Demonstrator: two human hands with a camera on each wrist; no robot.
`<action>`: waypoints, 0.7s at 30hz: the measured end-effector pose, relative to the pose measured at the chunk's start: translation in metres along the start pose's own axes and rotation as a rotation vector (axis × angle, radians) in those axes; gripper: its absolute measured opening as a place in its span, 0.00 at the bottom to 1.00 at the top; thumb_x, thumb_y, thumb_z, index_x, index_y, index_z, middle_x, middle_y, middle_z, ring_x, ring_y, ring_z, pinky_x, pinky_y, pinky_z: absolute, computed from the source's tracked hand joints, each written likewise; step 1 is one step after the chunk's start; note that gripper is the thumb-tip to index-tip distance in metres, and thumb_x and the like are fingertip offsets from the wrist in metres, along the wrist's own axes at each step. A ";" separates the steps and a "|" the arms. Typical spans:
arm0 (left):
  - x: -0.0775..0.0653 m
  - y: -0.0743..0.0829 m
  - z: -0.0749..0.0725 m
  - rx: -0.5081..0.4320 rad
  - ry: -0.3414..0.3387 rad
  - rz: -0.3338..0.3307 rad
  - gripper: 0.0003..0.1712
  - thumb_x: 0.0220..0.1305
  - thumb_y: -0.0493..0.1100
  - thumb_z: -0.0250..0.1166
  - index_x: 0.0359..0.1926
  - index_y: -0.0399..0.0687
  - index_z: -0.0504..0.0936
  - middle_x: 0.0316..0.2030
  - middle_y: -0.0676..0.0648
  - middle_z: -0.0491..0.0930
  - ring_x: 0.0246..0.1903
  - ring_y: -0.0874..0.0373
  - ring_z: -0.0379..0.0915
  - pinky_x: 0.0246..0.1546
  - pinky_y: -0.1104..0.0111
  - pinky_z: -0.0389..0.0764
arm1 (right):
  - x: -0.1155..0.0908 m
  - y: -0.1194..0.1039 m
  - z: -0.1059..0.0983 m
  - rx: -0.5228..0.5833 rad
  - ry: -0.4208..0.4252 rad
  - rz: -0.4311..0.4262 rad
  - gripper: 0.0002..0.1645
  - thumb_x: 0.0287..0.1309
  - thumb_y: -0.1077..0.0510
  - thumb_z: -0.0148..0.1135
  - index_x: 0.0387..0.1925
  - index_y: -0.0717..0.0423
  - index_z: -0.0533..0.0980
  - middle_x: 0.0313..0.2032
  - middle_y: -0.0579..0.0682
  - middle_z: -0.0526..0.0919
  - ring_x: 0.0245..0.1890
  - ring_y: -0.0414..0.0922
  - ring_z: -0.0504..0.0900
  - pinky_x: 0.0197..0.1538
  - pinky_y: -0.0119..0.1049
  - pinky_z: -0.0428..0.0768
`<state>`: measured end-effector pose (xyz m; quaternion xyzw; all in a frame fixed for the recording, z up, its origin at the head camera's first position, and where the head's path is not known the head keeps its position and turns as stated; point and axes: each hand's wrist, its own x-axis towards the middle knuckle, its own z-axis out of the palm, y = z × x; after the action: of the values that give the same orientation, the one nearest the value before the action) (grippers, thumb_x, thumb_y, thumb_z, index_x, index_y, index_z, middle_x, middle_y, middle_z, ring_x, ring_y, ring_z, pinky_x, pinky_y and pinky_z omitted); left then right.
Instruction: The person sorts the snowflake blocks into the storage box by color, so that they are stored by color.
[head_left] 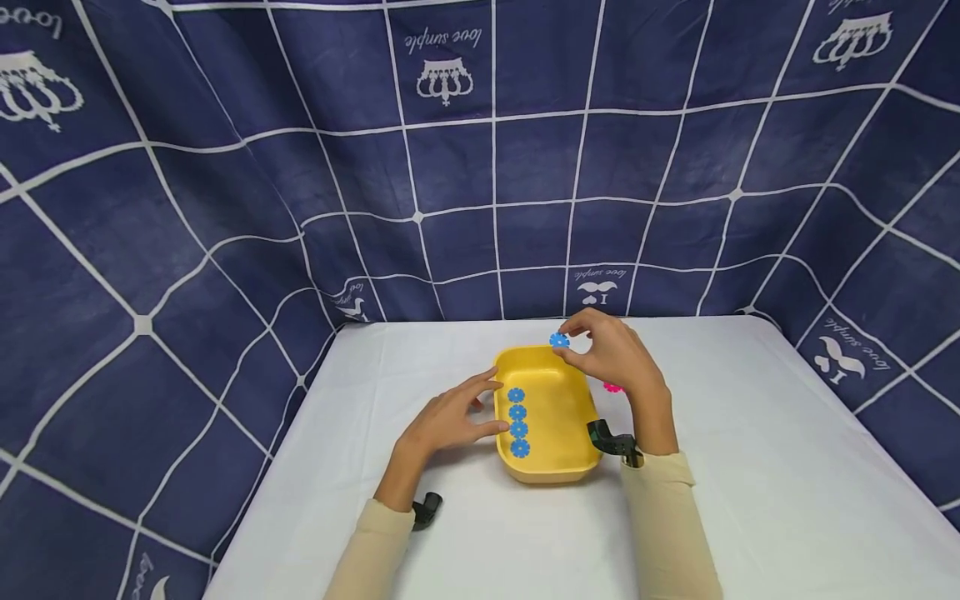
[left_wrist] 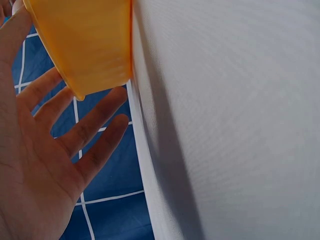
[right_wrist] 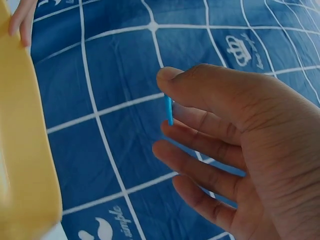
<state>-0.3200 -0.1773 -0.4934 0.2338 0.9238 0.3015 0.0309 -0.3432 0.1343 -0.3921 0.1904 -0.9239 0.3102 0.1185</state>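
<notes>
A blue notched disc (head_left: 558, 340) is pinched between the thumb and fingers of my right hand (head_left: 611, 350), just over the far edge of a yellow tray (head_left: 558, 408). In the right wrist view the disc (right_wrist: 168, 110) shows edge-on as a thin blue sliver. My left hand (head_left: 453, 417) spreads its fingers along the tray's left rim, thumb and fingertips right at the edge. Inside the tray, several blue discs (head_left: 519, 429) lie in a row down the left side. The left wrist view shows the left hand (left_wrist: 60, 130) with fingers extended beside the tray's outer wall (left_wrist: 90, 45).
A pink notched disc (head_left: 613, 387) lies on the white tabletop (head_left: 750, 467), partly hidden behind the right hand. Dark blue cloth (head_left: 540, 167) with white lines hangs behind the table and along both sides. Each wrist carries a black camera mount (head_left: 615, 442).
</notes>
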 end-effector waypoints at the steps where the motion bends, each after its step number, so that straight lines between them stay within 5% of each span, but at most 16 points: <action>1: 0.000 0.000 0.000 -0.003 -0.002 -0.002 0.44 0.63 0.72 0.73 0.76 0.66 0.75 0.80 0.66 0.63 0.55 0.60 0.82 0.53 0.55 0.81 | 0.002 -0.002 0.002 0.000 0.000 -0.004 0.22 0.59 0.48 0.82 0.51 0.53 0.87 0.51 0.53 0.89 0.53 0.55 0.87 0.56 0.58 0.85; 12: 0.001 0.002 -0.002 0.007 -0.008 0.006 0.43 0.63 0.73 0.72 0.76 0.69 0.76 0.80 0.69 0.61 0.54 0.61 0.82 0.51 0.57 0.81 | 0.014 -0.017 0.016 0.025 -0.064 -0.010 0.22 0.60 0.48 0.80 0.53 0.52 0.86 0.52 0.53 0.89 0.55 0.55 0.87 0.54 0.56 0.87; 21: 0.003 0.000 -0.004 0.016 -0.011 0.033 0.45 0.64 0.73 0.72 0.76 0.62 0.76 0.81 0.62 0.64 0.52 0.60 0.83 0.50 0.55 0.81 | 0.018 -0.014 0.025 0.008 -0.071 -0.012 0.21 0.60 0.46 0.80 0.51 0.51 0.87 0.51 0.52 0.89 0.54 0.54 0.87 0.52 0.54 0.87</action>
<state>-0.3231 -0.1783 -0.4901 0.2509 0.9220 0.2934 0.0291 -0.3560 0.1036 -0.3984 0.2072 -0.9250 0.3063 0.0866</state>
